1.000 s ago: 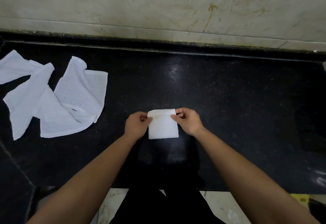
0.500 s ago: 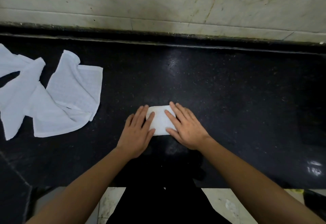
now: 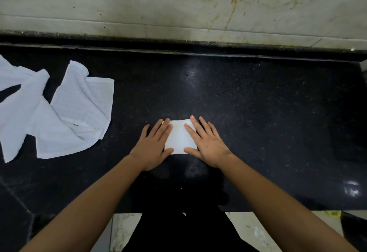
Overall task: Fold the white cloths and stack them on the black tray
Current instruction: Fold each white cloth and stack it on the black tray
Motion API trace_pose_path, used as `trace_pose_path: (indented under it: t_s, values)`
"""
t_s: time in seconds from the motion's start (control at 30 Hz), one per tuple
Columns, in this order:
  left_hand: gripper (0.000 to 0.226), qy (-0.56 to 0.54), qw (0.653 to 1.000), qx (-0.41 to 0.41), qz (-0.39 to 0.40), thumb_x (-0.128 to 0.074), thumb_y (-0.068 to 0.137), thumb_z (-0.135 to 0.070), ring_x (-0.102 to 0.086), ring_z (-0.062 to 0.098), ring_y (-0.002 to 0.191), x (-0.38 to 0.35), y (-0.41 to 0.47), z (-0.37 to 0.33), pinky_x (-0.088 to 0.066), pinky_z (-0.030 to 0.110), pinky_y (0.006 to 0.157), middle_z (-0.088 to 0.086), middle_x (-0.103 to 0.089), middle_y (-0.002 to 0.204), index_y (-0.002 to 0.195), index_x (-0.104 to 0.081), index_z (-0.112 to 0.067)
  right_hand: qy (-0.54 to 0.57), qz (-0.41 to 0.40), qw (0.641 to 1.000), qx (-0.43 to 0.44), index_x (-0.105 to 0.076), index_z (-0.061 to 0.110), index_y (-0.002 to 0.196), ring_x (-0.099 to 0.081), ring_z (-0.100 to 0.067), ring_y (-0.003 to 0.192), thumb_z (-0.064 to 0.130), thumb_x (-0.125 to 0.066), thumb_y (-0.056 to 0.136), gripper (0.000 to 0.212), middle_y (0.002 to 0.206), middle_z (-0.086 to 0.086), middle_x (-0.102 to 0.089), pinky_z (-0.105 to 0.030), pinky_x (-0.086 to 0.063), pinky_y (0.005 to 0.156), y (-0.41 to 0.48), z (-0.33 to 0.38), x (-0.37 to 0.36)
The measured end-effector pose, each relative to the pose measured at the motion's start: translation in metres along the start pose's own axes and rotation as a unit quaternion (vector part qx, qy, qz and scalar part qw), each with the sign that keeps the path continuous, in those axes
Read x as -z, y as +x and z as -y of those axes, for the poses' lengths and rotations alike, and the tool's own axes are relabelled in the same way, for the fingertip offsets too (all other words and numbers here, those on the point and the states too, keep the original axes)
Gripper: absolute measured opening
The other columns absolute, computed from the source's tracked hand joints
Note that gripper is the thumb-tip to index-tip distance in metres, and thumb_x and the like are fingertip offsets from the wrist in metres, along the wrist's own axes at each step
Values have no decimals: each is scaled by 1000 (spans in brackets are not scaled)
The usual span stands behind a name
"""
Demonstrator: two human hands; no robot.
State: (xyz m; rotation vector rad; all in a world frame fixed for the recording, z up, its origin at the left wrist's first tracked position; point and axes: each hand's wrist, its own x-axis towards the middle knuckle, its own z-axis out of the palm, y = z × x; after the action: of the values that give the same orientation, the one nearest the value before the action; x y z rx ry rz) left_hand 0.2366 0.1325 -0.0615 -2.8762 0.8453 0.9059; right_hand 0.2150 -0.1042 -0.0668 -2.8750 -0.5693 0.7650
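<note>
A small folded white cloth (image 3: 179, 138) lies flat on the black counter (image 3: 248, 102) in front of me. My left hand (image 3: 154, 146) presses on its left edge with straight fingers. My right hand (image 3: 206, 144) lies flat on its right edge, fingers spread. Several unfolded white cloths (image 3: 59, 112) lie loosely overlapped at the far left of the counter. A dark flat shape that may be the black tray (image 3: 349, 136) sits at the right edge, hard to tell from the counter.
A stained pale wall (image 3: 178, 3) rises behind the counter's raised back ledge (image 3: 178, 47). The counter's front edge runs just below my forearms, with a tiled floor (image 3: 248, 230) beneath.
One second ago both hands pinched the folded cloth's top corners. They have since laid flat on its two sides and stay pressed there.
</note>
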Motion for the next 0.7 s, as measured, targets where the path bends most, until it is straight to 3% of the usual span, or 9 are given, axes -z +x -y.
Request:
trace_pose_path:
  t_s: [0.07, 0.13, 0.27, 0.37, 0.47, 0.53, 0.6, 0.7]
  values:
    - [82, -45, 998, 16, -41, -38, 96, -61, 5, 20, 152, 5, -2, 1, -6, 48, 123, 1, 8, 166, 157, -4, -19, 108, -52, 991, -64, -14, 21, 158, -16, -29, 148, 67, -50, 90, 89, 163, -10, -13, -46, -20, 122, -7, 7, 6]
    - [82, -77, 994, 35, -64, -47, 92, -61, -5, 19, 152, 8, -2, -1, -12, 47, 121, 0, -5, 165, 155, -14, -21, 168, -82, 973, -138, -32, 22, 150, -40, -24, 130, 67, -60, 84, 85, 143, -4, -41, -41, -39, 109, -14, 13, 11]
    - [76, -137, 983, 76, -98, -47, 94, -56, -11, 19, 150, 5, -6, -16, -17, 46, 118, 1, -13, 164, 154, -19, -19, 268, -19, 928, -258, -63, 23, 119, -63, -19, 104, 54, -65, 86, 45, 114, 1, -63, -34, -53, 84, -14, 22, 21]
    - [70, -193, 967, 123, -109, -45, 98, -49, -14, 19, 149, 3, -14, -26, -19, 46, 117, 1, -18, 163, 155, -18, -18, 336, 9, 892, -301, -75, 19, 91, -67, -17, 89, 37, -67, 84, 21, 90, 1, -72, -33, -57, 75, -10, 26, 28]
    - [67, -217, 959, 151, -106, -45, 99, -46, -20, 19, 147, 2, -21, -28, -20, 48, 117, 1, -24, 160, 155, -19, -18, 404, 13, 857, -320, -76, 21, 84, -67, -12, 85, 30, -68, 83, 12, 88, 2, -73, -27, -54, 70, -6, 24, 29]
    - [66, -227, 956, 154, -100, -47, 99, -45, -23, 19, 146, 5, -24, -25, -20, 47, 117, 1, -28, 159, 154, -22, -19, 494, 8, 806, -328, -71, 24, 81, -71, -12, 82, 24, -72, 81, 1, 88, -1, -75, -25, -53, 67, -7, 22, 30]
    - [67, -245, 953, 159, -85, -48, 98, -44, -26, 21, 145, 10, -26, -20, -19, 47, 116, 2, -31, 158, 154, -22, -19, 546, -1, 769, -332, -65, 25, 80, -71, -13, 79, 21, -74, 80, 10, 90, -6, -76, -24, -52, 63, -9, 23, 34]
    - [71, -291, 940, 164, -72, -54, 97, -42, -28, 26, 144, 21, -26, -12, -22, 50, 116, 5, -33, 157, 155, -21, -18, 563, 1, 762, -321, -68, 24, 81, -66, -10, 76, 19, -74, 82, 8, 92, -6, -76, -22, -50, 62, -11, 25, 43]
